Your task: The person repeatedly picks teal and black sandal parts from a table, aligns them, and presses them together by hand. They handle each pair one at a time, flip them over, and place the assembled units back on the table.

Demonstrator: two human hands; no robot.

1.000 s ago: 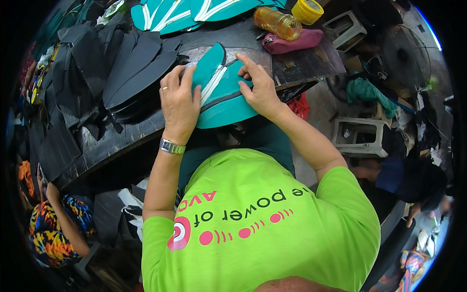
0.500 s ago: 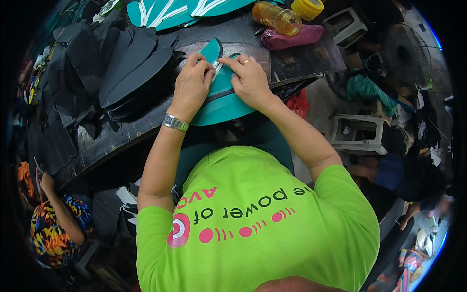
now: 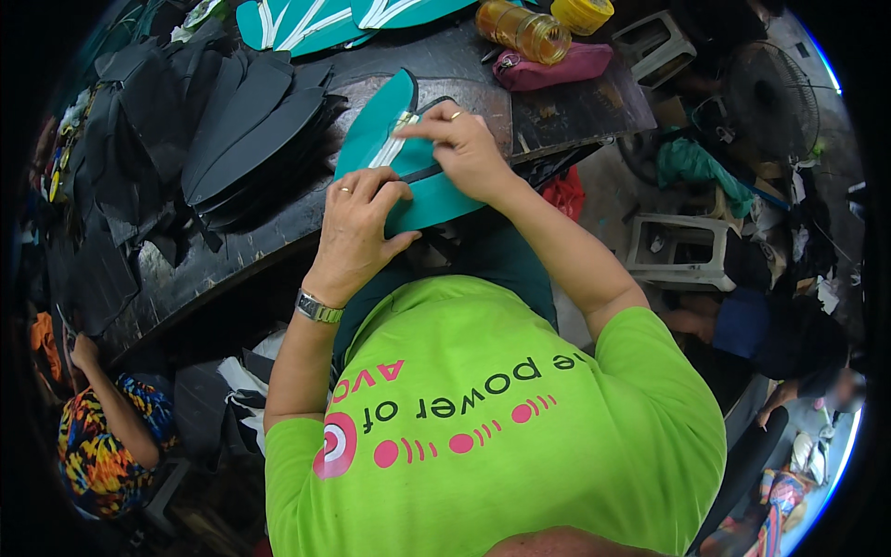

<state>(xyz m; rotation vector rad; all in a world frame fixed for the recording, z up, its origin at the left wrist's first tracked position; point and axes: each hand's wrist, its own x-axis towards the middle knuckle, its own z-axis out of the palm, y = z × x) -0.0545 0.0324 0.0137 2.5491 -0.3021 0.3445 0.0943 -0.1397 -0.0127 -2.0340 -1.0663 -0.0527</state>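
Note:
A teal, curved shoe-part-like panel [image 3: 367, 121] lies at the edge of the dark table, with black edging and a dark band across it. A white strip [image 3: 386, 151] runs along its middle. The index finger of my right hand [image 3: 473, 160] is stretched out onto the strip's upper end, the other fingers bent over the panel. My left hand [image 3: 351, 227], below, rests its fingertips on the panel near the strip's lower end, thumb spread away. A metal watch [image 3: 318, 307] is on my left wrist. Neither hand visibly grips the panel; its underside is hidden.
Black cut pieces [image 3: 251, 130] are stacked left on the table [image 3: 227, 265]. More teal panels [image 3: 316, 26], an amber jar [image 3: 522, 31], a yellow tub [image 3: 582, 14] and a maroon pouch [image 3: 555, 68] lie beyond. Right are stools [image 3: 682, 251] and a fan [image 3: 770, 93]. Another person [image 3: 111, 436] sits left.
My left hand has let go of the strip and slid down toward me, its thumb spreading. My right index finger has straightened along the strip, showing more of the panel.

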